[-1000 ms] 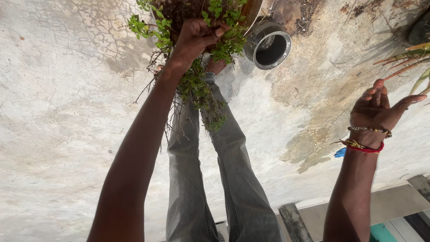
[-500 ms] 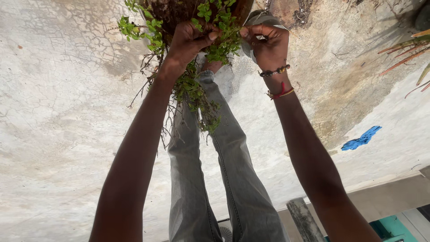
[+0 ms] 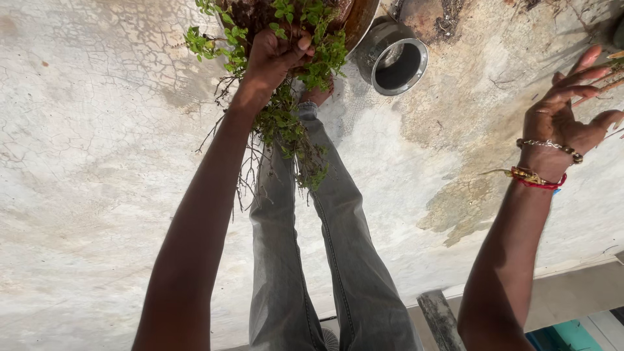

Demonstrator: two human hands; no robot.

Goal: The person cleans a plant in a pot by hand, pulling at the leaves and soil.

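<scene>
Left hand [image 3: 278, 53]: reaching far forward with the arm stretched out, fingers curled and closing on a bunch of green stems of the plant [image 3: 286, 123]. The thumb is lying across the stems near the top of the bunch. The plant is sitting at the far edge of the scene, left of centre; its small-leaved shoots are spreading to both sides of the hand, and thin bare twigs are hanging down toward the person's legs [image 3: 312, 247].

Right hand [image 3: 567, 114]: lifting free at the right edge, well apart from the plant, fingers spread and holding nothing. The wrist is carrying a bead bracelet [image 3: 551, 147] and a red thread band [image 3: 538, 179].

Pot [image 3: 359, 23]: a brown round rim is showing just behind the plant, with dark soil inside it. How much of the plant is rooted there cannot be told.

Metal vessel [image 3: 396, 62]: standing just right of the pot, its round mouth open and dark inside.

Legs: in grey jeans, running from the near edge up to the plant; a bare foot [image 3: 316, 96] is resting beside the hanging twigs.

Floor [image 3: 97, 162]: pale, cracked concrete, with a brownish stain lying right of the legs. A weathered plank [image 3: 439, 318] is lying at the near right.
</scene>
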